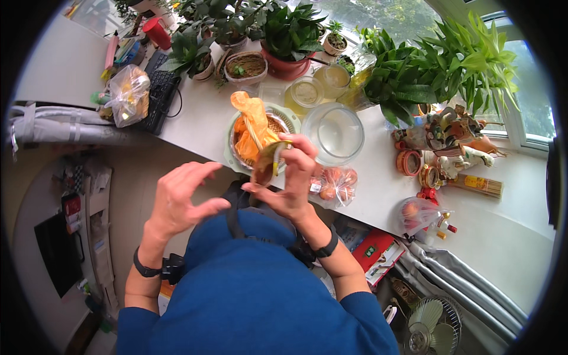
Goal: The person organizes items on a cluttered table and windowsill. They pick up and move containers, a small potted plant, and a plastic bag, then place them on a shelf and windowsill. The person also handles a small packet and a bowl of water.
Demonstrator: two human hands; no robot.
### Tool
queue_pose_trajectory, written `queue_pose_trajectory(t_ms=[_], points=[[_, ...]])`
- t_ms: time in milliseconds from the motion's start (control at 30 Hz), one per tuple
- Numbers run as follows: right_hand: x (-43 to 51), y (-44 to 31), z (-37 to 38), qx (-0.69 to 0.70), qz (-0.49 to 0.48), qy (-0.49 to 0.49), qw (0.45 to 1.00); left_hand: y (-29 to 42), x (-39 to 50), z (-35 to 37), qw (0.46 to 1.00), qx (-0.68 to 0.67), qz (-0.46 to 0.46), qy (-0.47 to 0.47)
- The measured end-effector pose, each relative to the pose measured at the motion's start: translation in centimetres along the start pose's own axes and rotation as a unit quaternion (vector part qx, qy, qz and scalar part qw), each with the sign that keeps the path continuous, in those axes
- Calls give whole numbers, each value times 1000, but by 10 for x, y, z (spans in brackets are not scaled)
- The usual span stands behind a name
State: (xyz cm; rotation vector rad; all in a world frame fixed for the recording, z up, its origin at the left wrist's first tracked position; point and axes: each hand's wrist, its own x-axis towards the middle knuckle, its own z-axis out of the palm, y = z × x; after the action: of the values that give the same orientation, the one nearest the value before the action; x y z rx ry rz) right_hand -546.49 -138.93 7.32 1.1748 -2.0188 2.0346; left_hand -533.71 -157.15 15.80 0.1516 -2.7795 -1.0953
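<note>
My right hand (290,184) grips a small round brownish object with a shiny yellowish rim (266,165), perhaps a lid or shallow dish, tilted on edge between thumb and fingers. Its exact kind cannot be told. My left hand (184,195) is raised to the left of it, empty, with thumb and fingers apart. Just beyond my right hand, an orange plastic bag (250,120) lies in a woven basket (276,124), which sits in a pale green plastic basin (290,116) on the white counter. The held object hides part of the basin's near side.
A large glass bowl (335,133) stands right of the basin, near glass jars of yellowish liquid (306,92). Bagged red fruit (335,184) lies at the counter's front edge. Potted plants (290,33) line the window. A keyboard (159,88) is left; figurines (457,131) and incense sticks (477,184) are right.
</note>
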Motion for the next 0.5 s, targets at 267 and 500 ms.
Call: queue_pose_trajectory(t_ms=[267,500], points=[[-17,-13,26,-25,-29,-61,997,41,-21,21,992,-23,-37,116],[-14,-16,49,-58,-37,-130,989,-21,-48,-4,977,-21,-82,194]])
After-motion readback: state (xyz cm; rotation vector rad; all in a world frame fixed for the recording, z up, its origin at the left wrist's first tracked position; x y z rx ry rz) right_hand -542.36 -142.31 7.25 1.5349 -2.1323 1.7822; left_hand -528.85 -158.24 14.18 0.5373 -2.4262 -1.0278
